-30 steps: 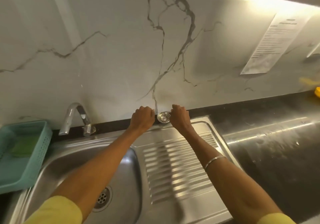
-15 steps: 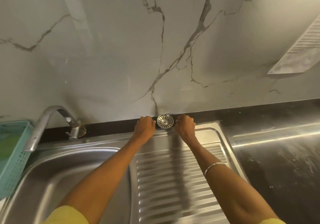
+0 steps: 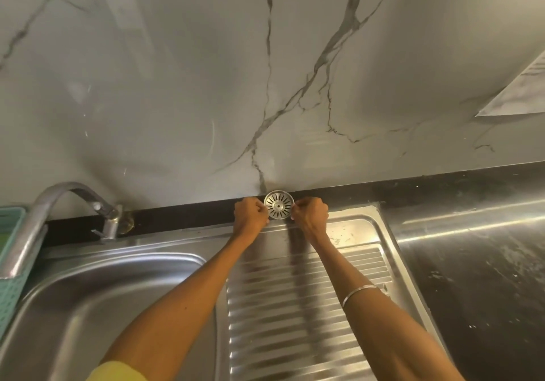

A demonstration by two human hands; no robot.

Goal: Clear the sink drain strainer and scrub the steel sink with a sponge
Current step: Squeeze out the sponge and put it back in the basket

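The round steel drain strainer (image 3: 279, 205) stands on edge against the marble wall, at the back of the ribbed drainboard (image 3: 306, 301). My left hand (image 3: 250, 214) pinches its left rim and my right hand (image 3: 310, 213) pinches its right rim, fingers curled. The steel sink basin (image 3: 97, 301) lies at the lower left; its drain hole is out of view. No sponge shows clearly.
A curved steel tap (image 3: 53, 203) rises at the back left over the basin. A teal plastic basket (image 3: 11, 262) sits at the far left edge. A dark wet counter (image 3: 477, 262) stretches to the right. A paper sheet (image 3: 519, 94) hangs on the wall.
The view has tilted up and shifted left, so the basin's drain hole and basket slid out of view. Both hands stay on the strainer, which now faces me more squarely against the wall.
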